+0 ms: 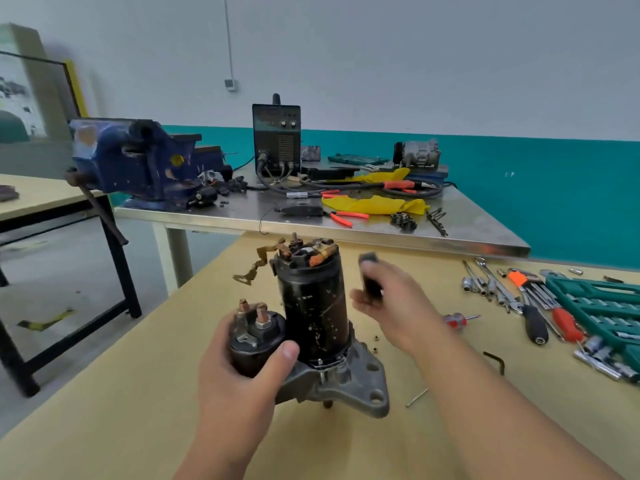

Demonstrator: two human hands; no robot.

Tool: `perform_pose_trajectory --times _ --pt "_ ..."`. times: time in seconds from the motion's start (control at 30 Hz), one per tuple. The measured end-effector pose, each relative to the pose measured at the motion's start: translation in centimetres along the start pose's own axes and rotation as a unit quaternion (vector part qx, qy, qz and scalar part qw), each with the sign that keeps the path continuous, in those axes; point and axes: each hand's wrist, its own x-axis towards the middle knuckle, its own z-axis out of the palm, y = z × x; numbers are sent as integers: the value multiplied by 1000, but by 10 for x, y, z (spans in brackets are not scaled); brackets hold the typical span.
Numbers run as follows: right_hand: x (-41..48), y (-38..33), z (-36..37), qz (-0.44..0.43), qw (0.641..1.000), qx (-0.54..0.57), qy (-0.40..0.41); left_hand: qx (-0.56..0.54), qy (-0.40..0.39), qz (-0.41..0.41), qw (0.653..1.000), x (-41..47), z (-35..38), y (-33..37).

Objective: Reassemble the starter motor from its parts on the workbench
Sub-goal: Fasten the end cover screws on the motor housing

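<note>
The tan tabletop (138, 393) spreads beneath both hands. Between them stands the starter motor (315, 306), its grey mounting end down on the tabletop and its long axis roughly upright. Its upper end (304, 254) is uncovered, with copper pieces and a braided strap (256, 268) showing. The left hand (239, 368) is wrapped round the smaller cylinder (256, 337) fixed alongside the body, thumb across its front, and so braces the whole unit. The right hand (398, 306) is just beside the body's upper half, on the side away from the left hand. It pinches a small black part (372, 282), too blurred to identify. It is the nearer hand to the open end, which lies up and leftward from the part. I judge the part belongs on that end, so it must rise above the top and line up with the upright axis before coming down. A few small screws (375, 342) lie between the motor and the right forearm.
</note>
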Motion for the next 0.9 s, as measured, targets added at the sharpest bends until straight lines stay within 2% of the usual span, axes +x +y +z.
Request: perform_pose_trajectory --times 0.03,0.07,0.13,0.27,0.3,0.37,0.43,0.47,0.5,0.57,0.6,0.7,0.73,0.77,0.83,0.9 --pt "-11 -12 -7 16 994 109 -17 5 2 3 1000 -4 7 1" --pt "-25 -21 -11 12 987 157 -45 9 4 6 1000 -9 14 2" --pt "-51 -31 -8 -27 987 149 -59 6 1 -5 1000 -21 32 9" --pt "-80 -47 -1 -61 985 157 45 17 -48 -47 998 -54 70 32" --pt "-82 -53 -2 -59 985 147 69 28 -74 -49 996 -61 79 38" --pt "-83 -60 -8 -54 989 64 124 99 -121 -4 988 -72 93 44" --pt "-82 -65 -13 -81 982 -11 171 197 -166 45 965 -72 100 48" --pt "-81 -68 -15 -98 979 -29 178 210 -185 49 959 -67 99 50" --pt "-78 -69 -17 -111 976 -41 181 189 -210 37 958 -60 97 50" --pt "-71 -72 -20 -125 972 -61 189 80 -259 -13 962 -42 86 53" --pt "-67 -73 -22 -125 972 -64 191 34 -243 -21 969 -33 80 53" --pt "-58 -75 -27 -103 975 -73 181 -23 -73 -7 997 1 79 52" --pt "-55 -75 -28 -96 977 -78 172 -42 -61 -12 997 13 85 55" --pt "-54 -75 -27 -95 979 -84 162 -55 -83 -25 995 23 93 61" --pt "-52 -75 -22 -115 977 -96 149 -27 -182 -45 982 38 110 71" --pt "-48 -75 -15 -142 977 -85 133 8 -226 -21 974 43 120 72"
